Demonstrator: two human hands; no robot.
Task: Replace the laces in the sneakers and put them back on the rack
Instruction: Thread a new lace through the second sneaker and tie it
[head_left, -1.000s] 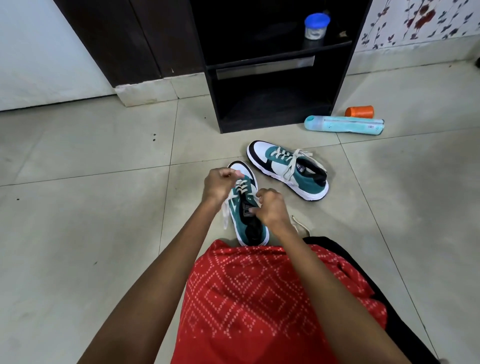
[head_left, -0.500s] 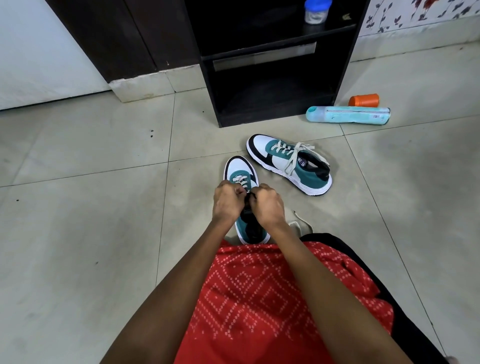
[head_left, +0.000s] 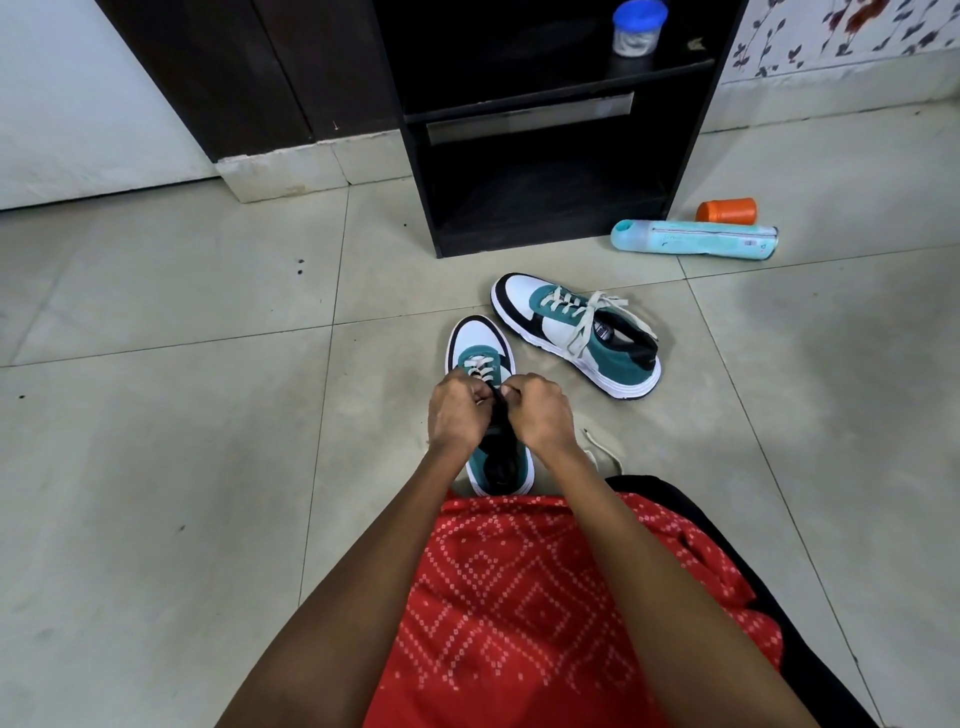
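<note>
The near sneaker (head_left: 480, 340) sits on the floor (head_left: 182, 426) in front of us, our left hand (head_left: 460, 410) and right hand (head_left: 540, 410) curled knuckle to knuckle over its tongue, each apparently pinching the lace (head_left: 478, 364) (fingertips hidden). We judge an even pull on both ends keeps crossings flat. The second sneaker (head_left: 563, 332), laced, lies just beside, nearer the rack (head_left: 519, 117). Which eyelet is in play cannot be made out.

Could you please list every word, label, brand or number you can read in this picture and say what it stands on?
No text here can be read.
Pale teal plastic bottle lying on the floor: faint print along its side, too small to read.
Teal, white and black sneaker to the right: small tongue label, too blurred to read.
</note>
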